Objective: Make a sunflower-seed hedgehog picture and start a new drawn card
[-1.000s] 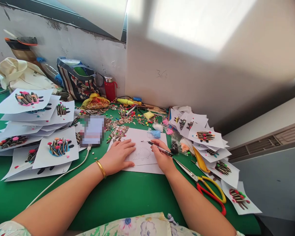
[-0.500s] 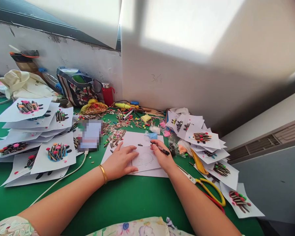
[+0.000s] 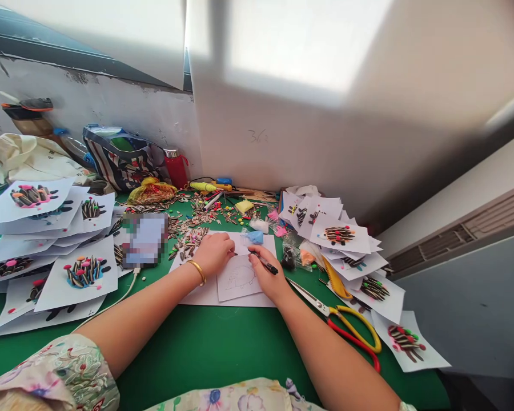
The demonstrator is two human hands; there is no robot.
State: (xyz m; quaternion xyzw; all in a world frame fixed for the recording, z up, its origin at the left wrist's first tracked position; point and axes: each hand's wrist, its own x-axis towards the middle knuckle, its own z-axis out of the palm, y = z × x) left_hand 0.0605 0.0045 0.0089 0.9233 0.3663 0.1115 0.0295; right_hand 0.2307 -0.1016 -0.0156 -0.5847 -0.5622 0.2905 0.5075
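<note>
My right hand [image 3: 268, 271] grips a black pen [image 3: 266, 264], its tip end pointing left above the paper. My left hand [image 3: 216, 254] has its fingers curled and pinched at a small dark sunflower seed [image 3: 235, 254], just left of the pen's end. Under the hands lies a small white sheet [image 3: 229, 292] with a pencil-like line drawing of a hedgehog-shaped animal [image 3: 240, 278]. It rests on a larger white sheet [image 3: 197, 294]. The left thumb is mostly hidden. Loose sunflower seeds [image 3: 188, 242] lie beyond my left wrist.
Stacks of seed-picture cards stand at left [image 3: 79, 274] and right [image 3: 340, 234]. Scissors [image 3: 325, 308] lie by my right forearm. A cabled phone [image 3: 145, 240] sits left. Blue clay [image 3: 255, 237], bagged clay, a red bottle [image 3: 176, 169] and a striped bag [image 3: 120, 157] are farther back.
A dark seed has appeared on the paper. My left hand has moved from lying spread on the sheet to pinching at that seed. The pen in my right hand has turned; the view has shifted.
</note>
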